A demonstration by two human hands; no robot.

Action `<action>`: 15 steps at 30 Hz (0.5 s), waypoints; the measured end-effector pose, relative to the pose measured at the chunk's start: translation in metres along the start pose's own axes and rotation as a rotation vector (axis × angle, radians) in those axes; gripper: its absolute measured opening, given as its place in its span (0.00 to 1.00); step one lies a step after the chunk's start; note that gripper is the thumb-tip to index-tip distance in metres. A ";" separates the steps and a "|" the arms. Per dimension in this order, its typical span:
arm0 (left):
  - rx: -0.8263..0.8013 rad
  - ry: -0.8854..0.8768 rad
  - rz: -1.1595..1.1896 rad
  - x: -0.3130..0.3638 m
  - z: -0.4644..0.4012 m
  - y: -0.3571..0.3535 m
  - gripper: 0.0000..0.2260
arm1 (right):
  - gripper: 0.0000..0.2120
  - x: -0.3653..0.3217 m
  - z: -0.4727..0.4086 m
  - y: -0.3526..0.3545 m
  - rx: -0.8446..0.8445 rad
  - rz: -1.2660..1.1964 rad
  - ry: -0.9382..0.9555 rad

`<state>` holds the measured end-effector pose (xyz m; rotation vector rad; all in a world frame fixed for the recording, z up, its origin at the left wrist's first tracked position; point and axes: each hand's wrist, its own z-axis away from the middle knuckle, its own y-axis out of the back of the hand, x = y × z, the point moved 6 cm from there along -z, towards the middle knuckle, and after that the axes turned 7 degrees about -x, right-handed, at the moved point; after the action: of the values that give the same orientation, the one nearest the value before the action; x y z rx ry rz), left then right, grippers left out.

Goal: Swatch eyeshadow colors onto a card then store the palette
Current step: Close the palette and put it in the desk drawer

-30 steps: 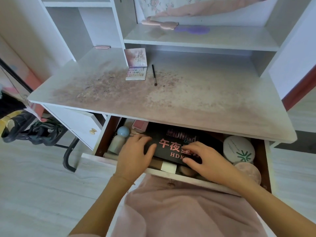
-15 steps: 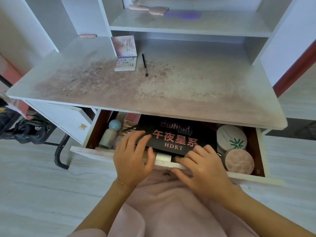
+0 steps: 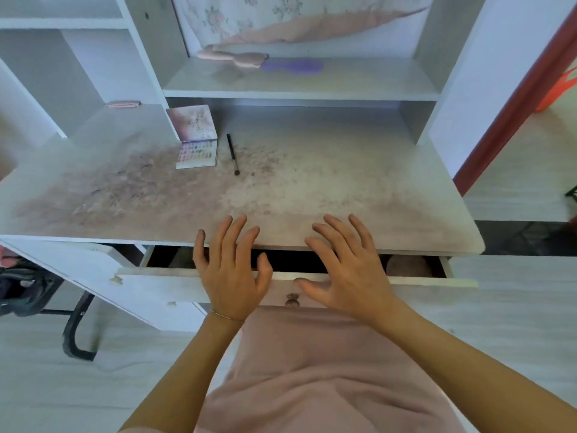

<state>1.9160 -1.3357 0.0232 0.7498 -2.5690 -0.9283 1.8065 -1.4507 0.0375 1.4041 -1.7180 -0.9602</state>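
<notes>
An open eyeshadow palette with many small colour pans stands at the back left of the white desk, its lid propped upright. A thin black brush lies just right of it. The centre drawer under the desk is nearly pushed in; only a dark slit shows above its front. My left hand and my right hand hover over the drawer front and desk edge with fingers spread, holding nothing. The black palette box inside the drawer is hidden.
A round pink compact peeks out at the drawer's right end. A side drawer at left stands open. On the shelf above lie a pink item and a purple item. A black chair base stands at lower left.
The drawer has slid in from wide open to almost closed, hiding the black box. Both hands came off the drawer's contents and rose to the desk edge with fingers spread.
</notes>
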 end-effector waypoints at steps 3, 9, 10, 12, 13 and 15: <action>-0.065 -0.013 -0.020 -0.004 -0.014 -0.010 0.14 | 0.24 0.004 -0.012 -0.001 0.013 -0.007 0.008; -0.118 -0.218 0.019 -0.002 0.010 -0.006 0.17 | 0.20 -0.028 0.034 -0.012 0.017 -0.130 0.327; -0.136 -0.275 0.030 -0.001 0.021 -0.005 0.18 | 0.20 -0.029 0.046 -0.017 -0.023 -0.125 0.351; -0.185 -0.406 0.029 0.003 0.043 -0.004 0.20 | 0.20 -0.022 0.062 -0.025 -0.087 -0.076 0.359; -0.220 -0.478 0.018 0.004 0.053 -0.005 0.20 | 0.20 -0.017 0.066 -0.028 -0.108 -0.032 0.353; -0.301 -0.589 -0.025 0.004 0.067 -0.011 0.21 | 0.20 -0.006 0.068 -0.034 -0.134 0.064 0.346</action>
<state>1.8870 -1.3121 -0.0333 0.4707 -2.7838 -1.7082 1.7637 -1.4423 -0.0249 1.3307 -1.4074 -0.7325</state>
